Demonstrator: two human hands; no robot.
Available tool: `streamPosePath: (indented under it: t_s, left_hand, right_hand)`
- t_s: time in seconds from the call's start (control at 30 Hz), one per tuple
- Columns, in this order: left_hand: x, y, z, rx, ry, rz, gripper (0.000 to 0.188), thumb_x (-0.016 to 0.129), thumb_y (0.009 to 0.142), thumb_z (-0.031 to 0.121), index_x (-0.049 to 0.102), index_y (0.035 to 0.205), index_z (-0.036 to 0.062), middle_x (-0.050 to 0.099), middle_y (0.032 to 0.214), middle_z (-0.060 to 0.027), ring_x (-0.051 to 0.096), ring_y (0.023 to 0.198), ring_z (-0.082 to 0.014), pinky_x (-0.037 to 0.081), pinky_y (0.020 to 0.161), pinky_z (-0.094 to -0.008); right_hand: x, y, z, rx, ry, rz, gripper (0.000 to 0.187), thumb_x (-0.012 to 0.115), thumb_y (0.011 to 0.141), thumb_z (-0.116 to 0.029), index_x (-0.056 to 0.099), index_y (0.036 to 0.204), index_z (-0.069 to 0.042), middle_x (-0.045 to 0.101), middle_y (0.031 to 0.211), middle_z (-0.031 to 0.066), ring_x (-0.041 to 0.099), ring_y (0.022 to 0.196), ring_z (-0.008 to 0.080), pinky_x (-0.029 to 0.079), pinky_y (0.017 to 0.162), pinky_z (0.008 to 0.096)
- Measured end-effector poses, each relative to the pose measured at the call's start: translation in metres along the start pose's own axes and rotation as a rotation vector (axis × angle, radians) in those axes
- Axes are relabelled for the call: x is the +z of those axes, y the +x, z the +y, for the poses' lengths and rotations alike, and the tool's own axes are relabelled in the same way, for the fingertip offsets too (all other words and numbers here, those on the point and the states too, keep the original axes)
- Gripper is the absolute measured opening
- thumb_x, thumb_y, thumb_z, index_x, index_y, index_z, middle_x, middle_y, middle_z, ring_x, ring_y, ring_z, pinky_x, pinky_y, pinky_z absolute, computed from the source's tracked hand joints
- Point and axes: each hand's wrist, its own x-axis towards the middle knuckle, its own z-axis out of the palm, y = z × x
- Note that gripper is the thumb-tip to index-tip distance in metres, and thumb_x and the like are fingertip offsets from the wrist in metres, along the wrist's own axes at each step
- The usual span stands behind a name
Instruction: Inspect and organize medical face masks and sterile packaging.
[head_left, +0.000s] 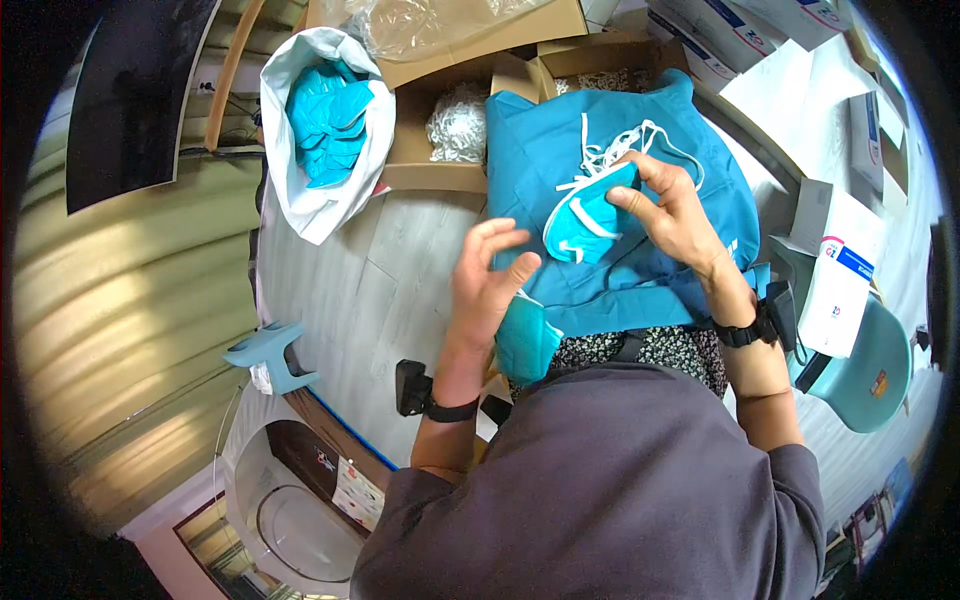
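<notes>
Between the thumb and fingers of my right hand [672,208] is a teal face mask [590,222] with white trim, pinched at its upper right edge. My left hand [488,278] is to the left of that mask, fingers spread and holding nothing. White elastic straps [632,143] lie loosely bunched just beyond the mask. Under both, a blue cloth [535,160] covers my lap. Another teal mask [528,338] shows below my left hand, partly hidden by it; whether the two touch I cannot tell.
Far left stands a white bag [378,140] filled with teal masks. Beside it, a cardboard box [435,178] holds a heap of white straps [460,125]; a second box [515,75] is behind the cloth. White cartons [845,270] and a teal chair [865,375] are at right, a blue stool [275,352] at left.
</notes>
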Motion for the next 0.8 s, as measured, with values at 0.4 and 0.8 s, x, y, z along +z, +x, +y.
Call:
streamPosePath:
  t_s: [0.4, 0.8]
  left_hand:
    - [0.026, 0.011, 0.024, 0.067, 0.17, -0.104, 0.018, 0.063, 0.096, 0.005, 0.054, 0.081, 0.0021, 0.036, 0.057, 0.0045, 0.031, 0.055, -0.0013, 0.025, 0.045, -0.0267]
    - [0.018, -0.011, 0.033, 0.087, 0.184, -0.161, 0.012, 0.064, 0.091, 0.002, 0.058, 0.081, -0.0014, 0.048, 0.062, -0.0022, 0.042, 0.06, -0.0044, 0.034, 0.051, -0.0256]
  right_hand:
    - [0.014, 0.006, -0.01, -0.305, -0.305, 0.154, 0.025, 0.079, 0.076, -0.013, 0.068, 0.097, -0.005, 0.068, 0.092, 0.01, 0.063, 0.089, 0.0293, 0.048, 0.081, 0.0384]
    - [-0.022, 0.016, 0.06, -0.306, -0.608, 0.283, 0.007, 0.069, 0.081, -0.003, 0.063, 0.085, -0.003, 0.061, 0.08, 0.0133, 0.06, 0.077, 0.0288, 0.048, 0.07, 0.0376]
